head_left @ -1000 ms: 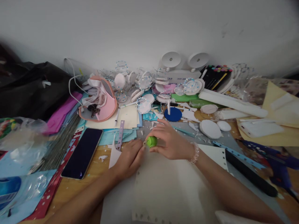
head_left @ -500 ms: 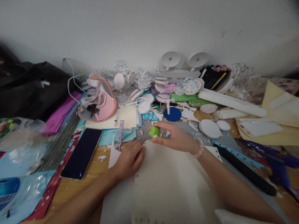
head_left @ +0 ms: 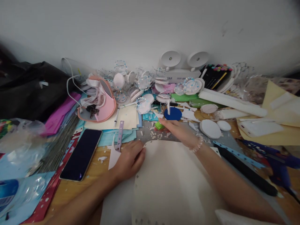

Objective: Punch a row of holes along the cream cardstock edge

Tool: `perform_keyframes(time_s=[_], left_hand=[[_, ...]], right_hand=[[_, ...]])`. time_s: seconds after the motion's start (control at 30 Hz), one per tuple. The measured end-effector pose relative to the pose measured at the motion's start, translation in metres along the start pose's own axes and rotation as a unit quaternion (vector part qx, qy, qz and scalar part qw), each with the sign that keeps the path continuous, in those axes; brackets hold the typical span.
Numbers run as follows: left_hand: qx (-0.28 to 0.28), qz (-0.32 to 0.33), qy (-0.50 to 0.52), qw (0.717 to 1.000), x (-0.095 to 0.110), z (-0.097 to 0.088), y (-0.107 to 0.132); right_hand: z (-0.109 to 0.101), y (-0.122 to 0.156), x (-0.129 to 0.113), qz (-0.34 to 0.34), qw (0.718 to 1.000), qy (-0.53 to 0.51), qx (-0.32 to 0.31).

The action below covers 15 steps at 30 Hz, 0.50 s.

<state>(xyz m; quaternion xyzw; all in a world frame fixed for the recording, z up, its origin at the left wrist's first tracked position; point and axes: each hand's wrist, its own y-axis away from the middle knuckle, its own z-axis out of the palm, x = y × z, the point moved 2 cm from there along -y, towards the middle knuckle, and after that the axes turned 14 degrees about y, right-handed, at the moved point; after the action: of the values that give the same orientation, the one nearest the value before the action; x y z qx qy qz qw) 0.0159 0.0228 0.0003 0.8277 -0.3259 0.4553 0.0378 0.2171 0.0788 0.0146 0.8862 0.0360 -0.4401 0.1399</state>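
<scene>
A cream sheet of paper (head_left: 173,175) with small punched holes along its edges lies in front of me. My left hand (head_left: 131,156) is closed at its upper left edge, fingers curled and thumb on the paper. Just beyond the far edge, my right hand (head_left: 179,132) grips a small green craft punch (head_left: 159,126), partly hidden by the fingers. The punch is apart from the paper, over the grey mat (head_left: 145,128). Tiny pale punched bits (head_left: 156,135) are scattered on the mat below it.
A phone (head_left: 82,154) lies at left, near a pink visor (head_left: 105,106). Beaded white ornaments (head_left: 144,82) line the wall. A blue disc (head_left: 172,114) and white foam disc (head_left: 210,129) sit ahead. At right are a black rod (head_left: 246,172) and a blue glue gun (head_left: 276,165).
My right hand has moved the punch off the paper's far edge and slightly away from me, tilting it. Pale bits now show on the mat. My left hand has stayed in place.
</scene>
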Motion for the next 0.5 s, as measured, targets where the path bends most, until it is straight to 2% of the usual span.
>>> perform_keyframes(time_s=[0.1, 0.2, 0.33, 0.5], left_hand=[[0.001, -0.007, 0.003, 1.000, -0.002, 0.000, 0.001], [0.010, -0.015, 0.010, 1.000, -0.003, 0.000, 0.002], [0.030, -0.011, 0.018, 0.999, -0.004, 0.000, 0.003], [0.057, -0.003, 0.021, 0.998, -0.003, -0.001, 0.004]], right_hand=[[-0.003, 0.003, -0.006, -0.016, 1.000, -0.014, -0.012], [-0.009, 0.011, -0.016, -0.100, 0.994, 0.025, -0.037], [-0.011, 0.022, -0.029, -0.222, 0.963, 0.134, -0.075], [-0.007, 0.025, -0.033, -0.270, 0.942, 0.198, -0.037]])
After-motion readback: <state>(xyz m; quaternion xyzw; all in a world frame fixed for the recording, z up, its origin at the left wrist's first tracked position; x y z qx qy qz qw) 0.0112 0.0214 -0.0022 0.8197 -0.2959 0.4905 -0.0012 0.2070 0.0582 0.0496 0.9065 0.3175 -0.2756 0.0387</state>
